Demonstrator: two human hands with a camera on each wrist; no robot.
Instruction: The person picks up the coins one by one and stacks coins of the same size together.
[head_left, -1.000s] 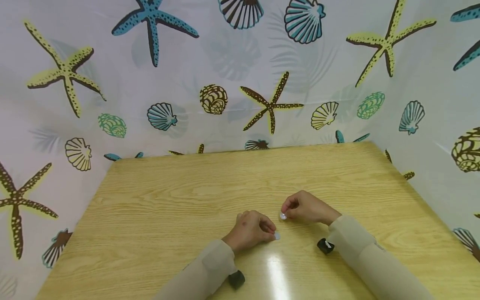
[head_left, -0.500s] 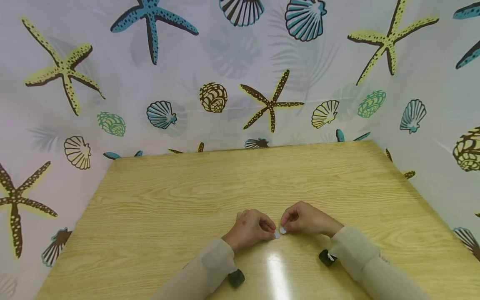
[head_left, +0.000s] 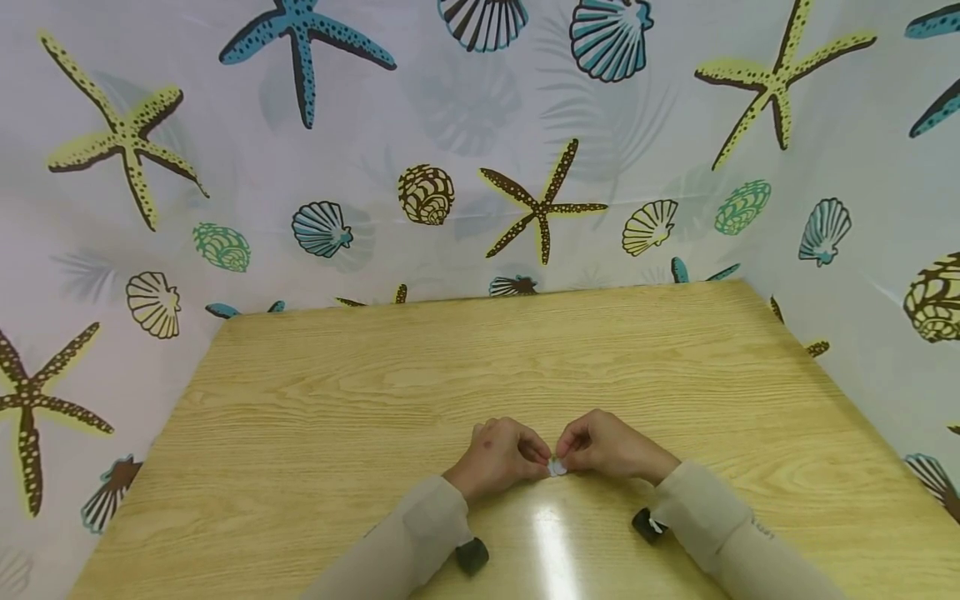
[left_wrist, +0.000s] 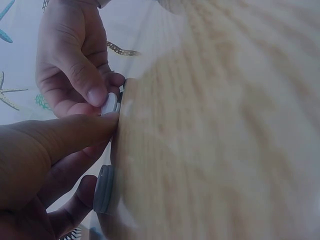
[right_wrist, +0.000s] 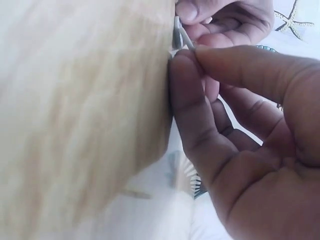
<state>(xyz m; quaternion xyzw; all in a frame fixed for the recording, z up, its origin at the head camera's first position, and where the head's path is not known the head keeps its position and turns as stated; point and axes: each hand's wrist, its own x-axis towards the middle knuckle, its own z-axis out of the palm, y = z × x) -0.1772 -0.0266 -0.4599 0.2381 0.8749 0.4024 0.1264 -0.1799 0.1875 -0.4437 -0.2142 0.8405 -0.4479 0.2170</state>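
Note:
Low over the table's middle, my left hand [head_left: 501,454] and right hand [head_left: 611,448] meet fingertip to fingertip. Each pinches a small white disc between thumb and finger. The left hand's disc [head_left: 552,467] and the right hand's disc [head_left: 562,468] overlap in the head view. From the left wrist, one white disc [left_wrist: 110,105] shows between the two thumbs. In the right wrist view the right hand's disc [right_wrist: 187,39] appears edge-on, leaning against another thin edge. A thicker grey ridged disc [left_wrist: 103,189] stands by the left hand's lower fingers, hidden from the head camera.
The wooden table [head_left: 337,392] spreads around both hands. A white curtain [head_left: 465,108] printed with shells and starfish encloses its back and sides. Black wrist cameras hang beneath the left sleeve [head_left: 427,533] and the right sleeve [head_left: 712,508].
My right hand has come toward the front edge and slightly left with its disc, until it meets the left hand's disc. The left hand has stayed in place.

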